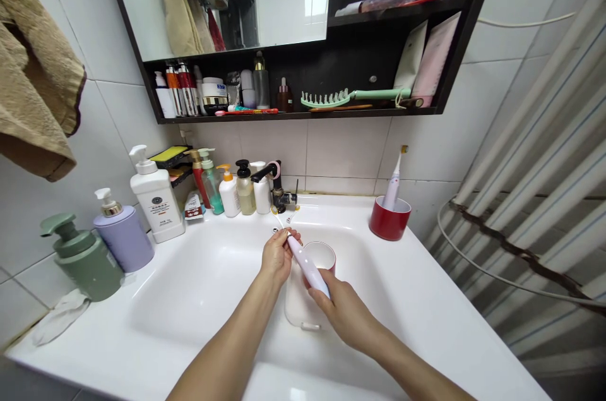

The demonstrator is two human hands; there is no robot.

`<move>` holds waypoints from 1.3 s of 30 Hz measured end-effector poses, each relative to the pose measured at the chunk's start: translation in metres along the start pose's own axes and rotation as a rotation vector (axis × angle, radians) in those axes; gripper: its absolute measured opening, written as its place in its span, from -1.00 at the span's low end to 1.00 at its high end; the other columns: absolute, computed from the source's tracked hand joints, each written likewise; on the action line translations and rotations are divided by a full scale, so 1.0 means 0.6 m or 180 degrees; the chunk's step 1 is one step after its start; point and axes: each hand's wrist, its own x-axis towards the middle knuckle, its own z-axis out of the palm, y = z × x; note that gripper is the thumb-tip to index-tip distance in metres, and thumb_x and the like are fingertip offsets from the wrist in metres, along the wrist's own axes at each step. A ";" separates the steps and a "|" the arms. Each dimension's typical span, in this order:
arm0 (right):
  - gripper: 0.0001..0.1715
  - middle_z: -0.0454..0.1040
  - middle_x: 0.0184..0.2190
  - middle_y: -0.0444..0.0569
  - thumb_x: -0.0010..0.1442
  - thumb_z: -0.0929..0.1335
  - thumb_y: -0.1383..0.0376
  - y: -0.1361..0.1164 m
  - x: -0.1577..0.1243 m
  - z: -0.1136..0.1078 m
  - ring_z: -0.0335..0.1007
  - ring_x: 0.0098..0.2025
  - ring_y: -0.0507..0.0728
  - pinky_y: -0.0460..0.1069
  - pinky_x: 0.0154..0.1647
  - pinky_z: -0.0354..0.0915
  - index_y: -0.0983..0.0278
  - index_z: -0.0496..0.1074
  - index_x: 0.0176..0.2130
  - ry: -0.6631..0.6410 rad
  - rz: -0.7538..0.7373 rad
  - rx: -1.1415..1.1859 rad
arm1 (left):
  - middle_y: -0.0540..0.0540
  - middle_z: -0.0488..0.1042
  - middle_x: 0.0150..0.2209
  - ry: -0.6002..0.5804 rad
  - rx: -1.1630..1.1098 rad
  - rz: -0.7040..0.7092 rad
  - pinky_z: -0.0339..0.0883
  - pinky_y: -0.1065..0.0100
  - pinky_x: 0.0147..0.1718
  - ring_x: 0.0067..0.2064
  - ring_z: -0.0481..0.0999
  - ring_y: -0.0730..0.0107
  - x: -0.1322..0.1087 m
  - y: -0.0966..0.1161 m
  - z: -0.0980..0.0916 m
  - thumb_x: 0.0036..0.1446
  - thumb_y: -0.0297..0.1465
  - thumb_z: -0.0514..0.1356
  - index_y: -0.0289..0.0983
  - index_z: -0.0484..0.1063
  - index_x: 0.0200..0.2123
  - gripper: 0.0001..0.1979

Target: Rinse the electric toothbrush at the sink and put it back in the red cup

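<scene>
Over the sink basin (189,300), my right hand (343,303) is wrapped round the lower end of a pale pink electric toothbrush (305,262). At the upper end of the handle, the fingers of my left hand (278,256) are closed round the brush neck. The thin white brush head (275,211) points away towards the faucet. Behind the toothbrush, a red cup with a white inside (322,252) stands in the basin, partly hidden by my right hand. Beneath my hands lies a whitish rectangular tray or lid (296,309).
A black faucet (284,196) rises at the back. Several pump bottles (230,192) line the left rim. On the right, a red cup (391,218) holds another electric toothbrush (392,189). A dark shelf (284,117) with toiletries hangs above; a folded curtain (544,211) is at right.
</scene>
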 end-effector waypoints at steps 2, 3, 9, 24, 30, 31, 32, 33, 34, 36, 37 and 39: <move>-0.77 0.21 -0.61 -0.16 0.02 0.10 0.21 0.000 0.001 0.000 0.08 -0.60 -0.02 -0.12 -0.58 -0.01 0.26 0.19 -0.35 0.0097 0.0042 -0.0228 | -0.04 0.34 -0.64 0.0035 -0.0015 0.0020 0.28 0.47 -0.51 -0.55 0.38 0.51 0.000 0.000 0.001 -0.12 -0.58 0.01 -0.38 0.27 -0.56 -0.92; -0.77 0.20 -0.62 -0.16 0.02 0.09 0.21 0.000 0.001 0.000 0.07 -0.60 -0.02 -0.12 -0.58 -0.01 0.26 0.18 -0.34 0.0080 0.0043 -0.0226 | -0.04 0.34 -0.64 0.0048 -0.0019 0.0026 0.28 0.47 -0.52 -0.55 0.37 0.51 0.000 0.000 0.001 -0.12 -0.58 0.01 -0.38 0.27 -0.57 -0.92; -0.77 0.22 -0.59 -0.15 0.02 0.08 0.20 -0.001 0.001 -0.001 0.10 -0.58 -0.02 -0.13 -0.56 0.01 0.25 0.17 -0.36 -0.0047 -0.0008 0.0011 | -0.03 0.32 -0.66 0.0053 -0.0025 0.0024 0.28 0.46 -0.52 -0.58 0.36 0.53 0.001 0.000 -0.001 -0.13 -0.60 0.01 -0.38 0.26 -0.61 -0.90; -0.75 0.25 -0.54 -0.12 0.01 0.10 0.20 -0.004 -0.002 -0.008 0.14 -0.54 0.00 -0.12 -0.54 0.04 0.24 0.18 -0.31 -0.0059 0.0049 -0.0114 | -0.02 0.33 -0.67 0.0167 0.0013 0.0062 0.28 0.48 -0.52 -0.59 0.36 0.53 0.009 -0.004 -0.006 -0.14 -0.59 0.02 -0.38 0.27 -0.63 -0.89; -0.73 0.24 -0.58 -0.14 0.03 0.06 0.19 -0.003 -0.002 -0.007 0.13 -0.57 -0.02 -0.13 -0.55 0.06 0.26 0.18 -0.33 -0.0306 0.0050 0.0281 | -0.03 0.33 -0.67 0.0196 0.0047 0.0032 0.28 0.49 -0.54 -0.61 0.36 0.54 0.012 -0.005 -0.007 -0.15 -0.61 0.03 -0.38 0.27 -0.63 -0.89; -0.73 0.24 -0.57 -0.14 0.03 0.07 0.20 -0.002 -0.004 -0.007 0.13 -0.56 -0.01 -0.13 -0.55 0.05 0.25 0.18 -0.31 -0.0259 0.0038 0.0199 | -0.03 0.32 -0.67 0.0192 0.0044 0.0056 0.28 0.49 -0.55 -0.61 0.35 0.55 0.014 -0.002 -0.009 -0.15 -0.61 0.02 -0.38 0.27 -0.63 -0.89; -0.73 0.25 -0.57 -0.13 0.02 0.08 0.20 0.000 -0.006 -0.006 0.14 -0.56 0.00 -0.13 -0.55 0.05 0.25 0.18 -0.29 -0.0197 0.0029 0.0058 | -0.02 0.32 -0.67 0.0213 0.0018 0.0107 0.27 0.50 -0.55 -0.61 0.35 0.56 0.016 0.002 -0.011 -0.14 -0.61 0.02 -0.38 0.27 -0.64 -0.88; -0.73 0.25 -0.56 -0.13 0.01 0.09 0.21 0.002 -0.009 -0.005 0.14 -0.55 0.00 -0.12 -0.56 0.04 0.24 0.19 -0.29 -0.0143 0.0023 -0.0110 | -0.02 0.32 -0.67 0.0262 -0.0023 0.0178 0.27 0.52 -0.54 -0.61 0.35 0.58 0.019 0.007 -0.014 -0.13 -0.60 0.02 -0.38 0.26 -0.64 -0.87; -0.73 0.26 -0.57 -0.12 0.01 0.10 0.21 0.004 -0.011 -0.004 0.15 -0.56 0.01 -0.12 -0.56 0.02 0.24 0.20 -0.29 -0.0118 0.0029 -0.0256 | -0.02 0.31 -0.67 0.0316 -0.0057 0.0248 0.27 0.53 -0.54 -0.60 0.34 0.59 0.021 0.013 -0.017 -0.12 -0.60 0.01 -0.37 0.26 -0.64 -0.87; -0.73 0.27 -0.57 -0.11 0.00 0.10 0.20 0.007 -0.015 -0.003 0.16 -0.57 0.02 -0.12 -0.58 0.01 0.25 0.22 -0.31 -0.0115 0.0058 -0.0360 | -0.02 0.32 -0.66 0.0347 0.0016 0.0300 0.26 0.53 -0.53 -0.59 0.35 0.59 0.027 0.023 -0.024 -0.11 -0.58 0.01 -0.37 0.26 -0.63 -0.87; -0.73 0.29 -0.56 -0.11 0.00 0.10 0.20 0.007 -0.015 -0.004 0.17 -0.56 0.02 -0.12 -0.58 0.02 0.25 0.22 -0.31 -0.0082 0.0034 -0.0309 | -0.03 0.33 -0.65 0.0285 0.0153 0.0267 0.26 0.52 -0.53 -0.58 0.35 0.59 0.029 0.025 -0.025 -0.11 -0.57 0.01 -0.37 0.27 -0.62 -0.88; -0.72 0.31 -0.54 -0.11 0.02 0.08 0.21 0.006 -0.014 -0.007 0.19 -0.54 0.02 -0.11 -0.56 0.04 0.25 0.21 -0.30 0.0073 -0.0045 -0.0127 | -0.04 0.34 -0.63 0.0127 0.0628 0.0172 0.26 0.49 -0.54 -0.59 0.34 0.57 0.036 0.024 -0.024 -0.13 -0.57 0.04 -0.37 0.29 -0.60 -0.91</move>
